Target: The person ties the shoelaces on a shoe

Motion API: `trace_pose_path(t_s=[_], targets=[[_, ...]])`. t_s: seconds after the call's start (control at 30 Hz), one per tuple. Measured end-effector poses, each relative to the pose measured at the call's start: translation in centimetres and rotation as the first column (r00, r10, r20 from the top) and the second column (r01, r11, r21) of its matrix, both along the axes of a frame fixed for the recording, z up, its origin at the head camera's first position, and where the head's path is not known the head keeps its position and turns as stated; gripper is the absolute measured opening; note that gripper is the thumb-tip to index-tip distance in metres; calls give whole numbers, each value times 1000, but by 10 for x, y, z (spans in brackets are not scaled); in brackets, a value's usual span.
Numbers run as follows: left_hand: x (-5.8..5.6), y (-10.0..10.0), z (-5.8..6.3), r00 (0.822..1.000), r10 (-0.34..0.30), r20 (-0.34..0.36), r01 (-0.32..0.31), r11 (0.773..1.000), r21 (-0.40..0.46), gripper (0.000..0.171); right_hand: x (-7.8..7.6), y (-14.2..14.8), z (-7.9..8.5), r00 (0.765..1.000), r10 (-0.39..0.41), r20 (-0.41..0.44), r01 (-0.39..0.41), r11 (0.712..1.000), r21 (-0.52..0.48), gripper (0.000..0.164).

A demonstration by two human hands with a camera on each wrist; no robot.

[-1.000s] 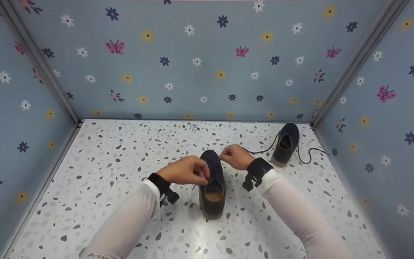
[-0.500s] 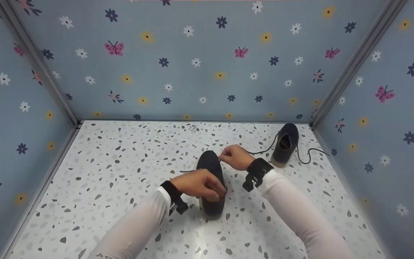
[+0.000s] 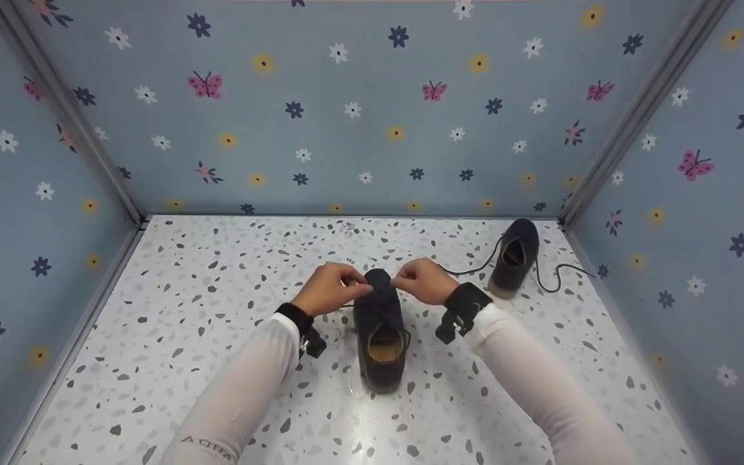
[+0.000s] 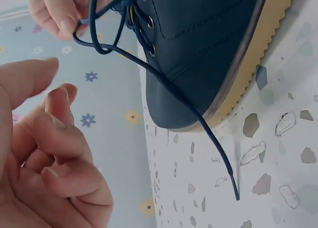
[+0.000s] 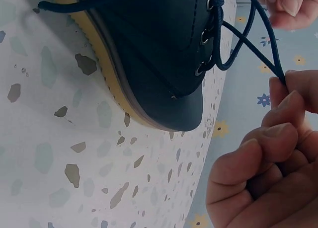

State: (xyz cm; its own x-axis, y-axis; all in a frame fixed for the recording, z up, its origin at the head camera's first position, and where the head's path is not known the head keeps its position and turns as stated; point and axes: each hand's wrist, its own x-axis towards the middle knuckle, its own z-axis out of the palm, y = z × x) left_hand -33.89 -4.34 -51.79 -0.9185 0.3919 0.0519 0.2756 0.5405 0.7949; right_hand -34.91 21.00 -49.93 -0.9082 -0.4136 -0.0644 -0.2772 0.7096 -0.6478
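A dark blue lace-up shoe (image 3: 382, 310) with a tan ridged sole stands on the floor, toe pointing away. Right of its toe, my right hand (image 3: 427, 281) pinches a loop of the blue lace (image 5: 268, 39) between thumb and index finger. My left hand (image 3: 330, 288) hovers left of the toe. Its thumb and loosely bent fingers (image 4: 64, 138) are apart, with nothing between them in the left wrist view. A loose lace end (image 4: 208, 131) runs down over the shoe's side to the floor. Metal eyelets (image 5: 203, 38) line the front of the shoe.
A second dark shoe (image 3: 522, 242) stands at the back right, its untied laces (image 3: 556, 278) spread to both sides. Flower-patterned panels (image 3: 372, 129) enclose the speckled white floor (image 3: 217, 258) at the back, left and right.
My left hand first moved toward me, across the shoe's opening, then went forward to the left of the toe. My right hand keeps its pinch and has hardly moved.
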Motion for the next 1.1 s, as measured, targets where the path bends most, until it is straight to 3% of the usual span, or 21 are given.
trace_pose_path(t_s=[0.2, 0.63, 0.9, 1.1], targets=[[-4, 16, -2, 999, -44, 24, 46, 997, -68, 36, 1, -6, 1, 999, -29, 28, 29, 1000, -10, 26], [-10, 32, -2, 993, -120, -7, 119, 988, -97, 14, 1, -4, 3, 999, -29, 36, 32, 998, -62, 28], [-8, 29, -4, 994, -111, 2, 111, 994, -12, 12, 6, 5, -2, 997, -51, 57, 58, 990, -130, 28], [-7, 24, -8, 996, -85, 22, 85, 996, 14, 12, 18, 7, -10, 999, -2, 48, 11, 983, -181, 22]])
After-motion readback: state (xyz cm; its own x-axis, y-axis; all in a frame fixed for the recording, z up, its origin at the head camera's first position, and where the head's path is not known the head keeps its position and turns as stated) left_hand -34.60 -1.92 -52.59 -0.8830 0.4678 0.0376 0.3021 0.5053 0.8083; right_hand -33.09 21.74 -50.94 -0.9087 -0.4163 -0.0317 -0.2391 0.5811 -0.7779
